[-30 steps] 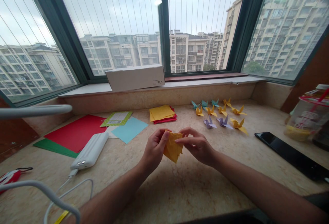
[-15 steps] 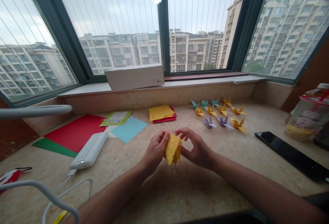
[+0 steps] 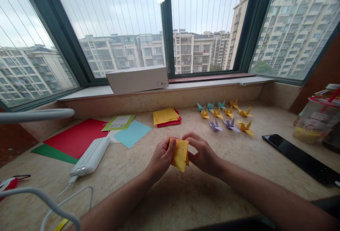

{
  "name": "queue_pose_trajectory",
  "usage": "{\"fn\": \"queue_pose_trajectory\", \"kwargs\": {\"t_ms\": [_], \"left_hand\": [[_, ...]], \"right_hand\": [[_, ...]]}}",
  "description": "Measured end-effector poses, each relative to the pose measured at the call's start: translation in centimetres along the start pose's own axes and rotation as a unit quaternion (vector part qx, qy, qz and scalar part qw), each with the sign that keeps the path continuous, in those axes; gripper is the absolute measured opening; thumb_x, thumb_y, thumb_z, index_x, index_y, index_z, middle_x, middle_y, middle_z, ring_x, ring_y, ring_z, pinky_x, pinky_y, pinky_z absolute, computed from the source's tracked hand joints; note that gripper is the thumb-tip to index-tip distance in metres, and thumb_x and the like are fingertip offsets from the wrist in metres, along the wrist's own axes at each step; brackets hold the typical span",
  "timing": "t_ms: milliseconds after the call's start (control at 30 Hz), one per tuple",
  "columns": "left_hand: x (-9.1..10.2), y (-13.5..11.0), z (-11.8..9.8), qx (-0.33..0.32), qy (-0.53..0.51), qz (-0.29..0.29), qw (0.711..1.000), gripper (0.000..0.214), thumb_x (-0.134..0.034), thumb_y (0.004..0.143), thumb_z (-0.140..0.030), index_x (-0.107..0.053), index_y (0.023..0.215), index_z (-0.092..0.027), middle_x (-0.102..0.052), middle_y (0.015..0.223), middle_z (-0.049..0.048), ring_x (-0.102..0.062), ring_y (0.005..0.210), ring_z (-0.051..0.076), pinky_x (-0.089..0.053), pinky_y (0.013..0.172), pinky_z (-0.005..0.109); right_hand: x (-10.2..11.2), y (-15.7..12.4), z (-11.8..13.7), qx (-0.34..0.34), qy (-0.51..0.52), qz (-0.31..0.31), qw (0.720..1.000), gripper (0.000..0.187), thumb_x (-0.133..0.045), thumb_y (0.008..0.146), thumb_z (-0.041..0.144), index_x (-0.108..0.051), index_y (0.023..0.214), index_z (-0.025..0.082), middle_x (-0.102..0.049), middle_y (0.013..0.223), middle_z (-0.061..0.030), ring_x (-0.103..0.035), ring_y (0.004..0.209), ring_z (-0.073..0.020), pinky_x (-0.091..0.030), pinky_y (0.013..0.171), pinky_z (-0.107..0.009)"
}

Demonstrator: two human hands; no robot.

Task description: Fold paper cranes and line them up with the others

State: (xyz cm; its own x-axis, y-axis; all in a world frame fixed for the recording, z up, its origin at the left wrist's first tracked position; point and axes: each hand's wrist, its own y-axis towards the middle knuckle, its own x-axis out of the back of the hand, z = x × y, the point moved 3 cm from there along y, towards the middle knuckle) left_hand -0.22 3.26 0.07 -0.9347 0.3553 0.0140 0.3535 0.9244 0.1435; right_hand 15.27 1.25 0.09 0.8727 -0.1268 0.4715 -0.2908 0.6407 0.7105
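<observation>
A folded piece of yellow origami paper (image 3: 180, 155) is held up between my two hands, above the table's near middle. My left hand (image 3: 164, 155) grips its left side, thumb lying on the front face. On the other side my right hand (image 3: 202, 153) pinches the paper's right and upper edge with curled fingers. Several finished paper cranes stand beyond my right hand: yellow cranes (image 3: 245, 127), purple cranes (image 3: 230, 125) and teal cranes (image 3: 210, 107). A stack of yellow paper squares (image 3: 165, 116) over red ones lies straight beyond my hands.
Left lie a red sheet (image 3: 75, 137), a green sheet (image 3: 54, 154), a light blue sheet (image 3: 132, 134) and a white power bank (image 3: 90, 156) with a cable. A black phone (image 3: 297, 158) and a plastic cup (image 3: 315, 119) stand right. A white box (image 3: 138, 79) rests on the sill.
The yellow paper has turned, now showing a flatter, squarer face, and its folds are closer together. Both hands stay on it. The view has shifted slightly.
</observation>
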Motion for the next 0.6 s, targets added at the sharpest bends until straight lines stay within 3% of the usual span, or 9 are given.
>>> {"fn": "queue_pose_trajectory", "kwargs": {"t_ms": [200, 333, 500, 600], "left_hand": [[0.44, -0.15, -0.42, -0.047, 0.014, -0.017, 0.999, 0.047, -0.06, 0.084, -0.058, -0.062, 0.097, -0.012, -0.063, 0.075, 0.0029, -0.057, 0.06, 0.012, -0.046, 0.053, 0.021], [0.57, -0.37, -0.73, -0.074, 0.015, -0.023, 0.997, 0.047, -0.061, 0.083, -0.059, -0.061, 0.095, -0.013, -0.062, 0.071, 0.0022, -0.057, 0.056, 0.012, -0.044, 0.05, 0.02], [0.63, -0.62, -0.82, -0.107, 0.062, -0.036, 0.992, 0.047, -0.056, 0.086, -0.059, -0.061, 0.095, -0.014, -0.06, 0.07, 0.0006, -0.053, 0.055, 0.01, -0.04, 0.048, 0.019], [0.68, -0.7, -0.95, -0.134, 0.101, -0.041, 0.985, 0.048, -0.05, 0.089, -0.06, -0.062, 0.094, -0.014, -0.06, 0.071, 0.001, -0.052, 0.056, 0.011, -0.04, 0.051, 0.021]], "right_hand": [[0.22, -0.07, 0.48, 0.04, -0.019, 0.03, 0.999, 0.015, -0.057, 0.09, 0.012, -0.067, 0.096, 0.022, -0.059, 0.112, -0.0083, -0.062, 0.093, -0.0186, -0.053, 0.078, -0.033], [0.55, -0.06, 0.74, 0.055, 0.005, -0.012, 0.998, 0.017, -0.059, 0.091, 0.016, -0.062, 0.106, 0.022, -0.062, 0.104, -0.0073, -0.062, 0.092, -0.0187, -0.053, 0.08, -0.034], [0.9, -0.18, 0.74, 0.032, 0.011, -0.068, 0.997, 0.014, -0.061, 0.088, 0.015, -0.056, 0.099, 0.022, -0.063, 0.087, -0.0025, -0.059, 0.077, -0.0162, -0.05, 0.071, -0.032], [0.75, -0.15, 0.85, 0.041, 0.011, -0.052, 0.998, 0.018, -0.061, 0.087, 0.014, -0.055, 0.102, 0.022, -0.062, 0.094, -0.0041, -0.059, 0.079, -0.016, -0.051, 0.073, -0.032]]}}
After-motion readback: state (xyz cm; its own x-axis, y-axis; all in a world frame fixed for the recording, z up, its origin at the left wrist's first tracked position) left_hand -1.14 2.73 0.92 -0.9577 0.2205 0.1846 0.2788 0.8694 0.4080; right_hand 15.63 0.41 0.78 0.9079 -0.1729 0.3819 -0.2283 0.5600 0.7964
